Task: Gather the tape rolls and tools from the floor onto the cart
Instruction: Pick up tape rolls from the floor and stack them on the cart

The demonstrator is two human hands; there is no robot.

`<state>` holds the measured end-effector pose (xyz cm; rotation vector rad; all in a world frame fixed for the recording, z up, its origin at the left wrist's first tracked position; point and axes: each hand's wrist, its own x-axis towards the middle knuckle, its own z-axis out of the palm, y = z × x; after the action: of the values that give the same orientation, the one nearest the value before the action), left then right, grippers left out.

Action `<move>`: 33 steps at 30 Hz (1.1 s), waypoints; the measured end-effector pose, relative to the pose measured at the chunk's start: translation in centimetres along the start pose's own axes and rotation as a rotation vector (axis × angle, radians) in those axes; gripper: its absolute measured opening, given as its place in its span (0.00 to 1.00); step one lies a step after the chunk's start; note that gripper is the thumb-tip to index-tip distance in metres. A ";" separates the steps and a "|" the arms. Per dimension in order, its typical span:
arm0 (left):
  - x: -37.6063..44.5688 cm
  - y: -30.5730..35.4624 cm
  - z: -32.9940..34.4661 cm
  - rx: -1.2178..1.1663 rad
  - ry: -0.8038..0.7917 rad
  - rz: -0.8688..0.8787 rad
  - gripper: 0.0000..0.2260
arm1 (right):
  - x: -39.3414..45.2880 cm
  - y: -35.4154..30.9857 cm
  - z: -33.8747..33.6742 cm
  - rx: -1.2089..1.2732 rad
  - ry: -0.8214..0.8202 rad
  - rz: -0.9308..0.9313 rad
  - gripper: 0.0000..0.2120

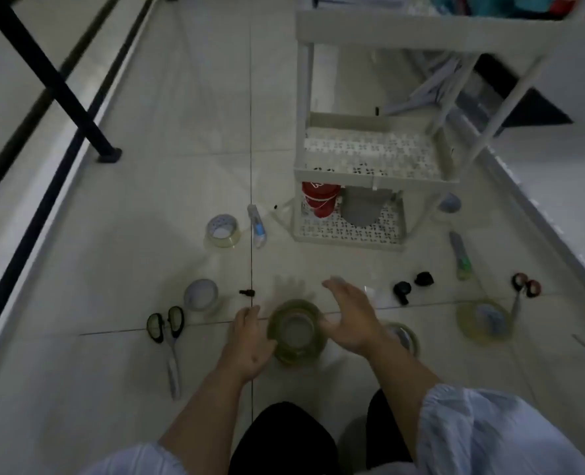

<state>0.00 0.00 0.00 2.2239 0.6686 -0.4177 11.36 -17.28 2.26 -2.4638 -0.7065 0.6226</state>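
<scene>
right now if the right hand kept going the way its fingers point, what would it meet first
The right hand is open beside the held tape roll, with its fingers pointing up-left. That way looks like bare floor first, then perhaps the blue tube. Depth and blur make this uncertain.

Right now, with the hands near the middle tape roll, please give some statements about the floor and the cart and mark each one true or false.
1. The left hand touches the yellowish tape roll. True.
2. Black-handled scissors lie on the cart. False: they lie on the floor, left of the hands.
3. The right hand grips red-handled scissors. False: it is open beside the roll.
4. A red container stands on the cart's lowest shelf. True.
</scene>
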 end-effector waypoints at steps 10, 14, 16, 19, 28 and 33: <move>6.1 -3.5 5.8 -0.358 -0.165 -0.203 0.42 | 4.2 5.1 8.6 0.284 -0.228 0.213 0.40; 7.8 -4.6 8.0 -0.443 -0.129 -0.269 0.34 | 5.8 6.8 11.6 0.350 -0.194 0.245 0.39; 7.3 -3.5 7.6 -0.521 -0.096 -0.308 0.38 | 6.6 10.8 15.5 0.384 -0.197 0.268 0.38; 6.5 -2.4 7.3 -0.681 -0.035 -0.400 0.37 | 6.4 9.1 14.1 0.399 -0.196 0.258 0.36; 5.6 1.3 6.9 -0.986 0.085 -0.380 0.30 | 5.2 4.9 5.5 0.387 -0.032 0.150 0.26; 5.8 7.2 3.2 -0.985 0.095 -0.100 0.21 | 4.3 4.3 0.6 0.310 0.233 0.106 0.30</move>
<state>8.59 -4.59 -0.74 1.2798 0.8085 0.0032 15.83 -17.71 -1.90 -2.2454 -0.3598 0.4356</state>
